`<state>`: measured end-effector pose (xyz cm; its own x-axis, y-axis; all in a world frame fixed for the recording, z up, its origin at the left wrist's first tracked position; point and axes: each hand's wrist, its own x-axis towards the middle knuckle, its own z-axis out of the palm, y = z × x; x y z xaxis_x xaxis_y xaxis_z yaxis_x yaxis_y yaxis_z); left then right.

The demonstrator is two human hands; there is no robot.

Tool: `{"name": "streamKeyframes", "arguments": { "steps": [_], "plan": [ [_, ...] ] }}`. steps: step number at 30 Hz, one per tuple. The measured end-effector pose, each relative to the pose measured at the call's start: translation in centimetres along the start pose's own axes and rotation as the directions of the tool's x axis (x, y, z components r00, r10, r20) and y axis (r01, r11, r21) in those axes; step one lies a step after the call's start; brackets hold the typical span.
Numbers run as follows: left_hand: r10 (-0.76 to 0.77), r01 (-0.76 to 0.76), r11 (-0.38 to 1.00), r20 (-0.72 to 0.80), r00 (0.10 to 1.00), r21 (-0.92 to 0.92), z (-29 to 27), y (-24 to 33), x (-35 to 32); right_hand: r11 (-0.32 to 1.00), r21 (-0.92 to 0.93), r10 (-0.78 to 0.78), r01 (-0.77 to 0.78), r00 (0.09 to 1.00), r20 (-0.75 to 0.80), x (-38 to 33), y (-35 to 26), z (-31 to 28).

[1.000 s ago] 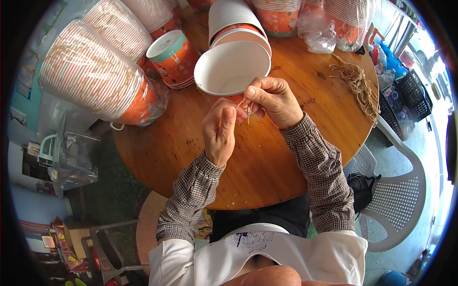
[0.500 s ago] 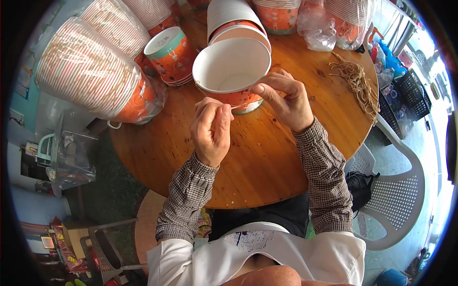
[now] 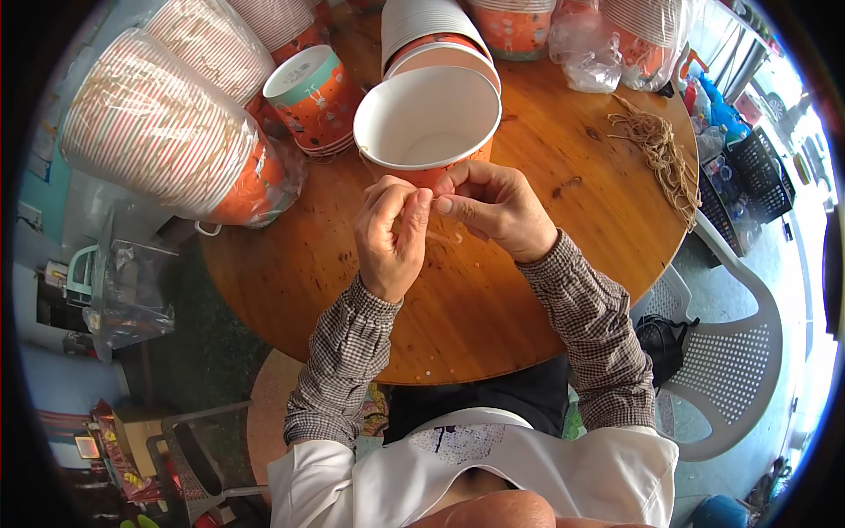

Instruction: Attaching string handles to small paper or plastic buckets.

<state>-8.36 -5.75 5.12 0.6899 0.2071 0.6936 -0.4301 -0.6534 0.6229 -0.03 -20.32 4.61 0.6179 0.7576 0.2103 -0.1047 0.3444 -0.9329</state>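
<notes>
Close in front of me on the table stands a paper bucket (image 3: 429, 114), white inside and orange outside, its mouth tilted toward me. Just below its near rim my left hand (image 3: 393, 236) is closed, thumb pressed to fingers, pinching a thin pale cord (image 3: 447, 237). My right hand (image 3: 493, 209) meets it fingertip to fingertip, also closed in a pinch on the cord. A short loose end shows beneath the hands. The fingers hide most of the bucket's near side and the spot where the cord is gripped.
Behind it lie nested buckets (image 3: 429, 26). At left are a smaller orange stack (image 3: 319, 110) and plastic-wrapped stacks (image 3: 158, 132). A bundle of tan cords (image 3: 656, 154) lies on the wooden table's (image 3: 493, 326) right side. A white plastic chair (image 3: 731, 378) stands at right.
My right hand has moved left and down from the bucket's right side to meet my left hand. My left hand has barely moved. A loose cord end now shows below them.
</notes>
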Motion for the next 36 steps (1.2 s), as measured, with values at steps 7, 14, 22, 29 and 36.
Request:
{"name": "streamKeyframes", "arguments": {
  "steps": [7, 14, 22, 29, 36],
  "plan": [
    [-0.118, 0.124, 0.975, 0.044, 0.992, -0.185, -0.7, -0.1, 0.2, 0.991, -0.13, -0.046, 0.038, 0.997, -0.058, -0.3, -0.8, -0.3],
    [-0.127, 0.132, 0.989, 0.071, 0.989, -0.066, -0.3, -0.4, -0.1, 0.985, -0.145, -0.102, 0.097, 0.994, -0.028, -0.1, -0.2, 0.0],
    [0.065, -0.068, 0.987, 0.024, 0.998, 0.146, 0.0, -0.4, 0.0, 0.994, -0.112, -0.004, -0.004, 0.997, -0.074, 0.1, -0.5, -0.4],
    [0.112, -0.113, 0.981, 0.018, 0.994, 0.155, 0.4, -0.3, 0.0, 0.996, -0.08, -0.039, 0.032, 0.995, -0.09, -0.1, -0.6, -0.9],
    [0.125, -0.122, 0.98, -0.009, 0.992, 0.16, 0.7, -0.7, -0.1, 0.99, -0.139, -0.016, 0.002, 0.994, -0.106, -0.3, -0.9, -1.2]
  ]
}}
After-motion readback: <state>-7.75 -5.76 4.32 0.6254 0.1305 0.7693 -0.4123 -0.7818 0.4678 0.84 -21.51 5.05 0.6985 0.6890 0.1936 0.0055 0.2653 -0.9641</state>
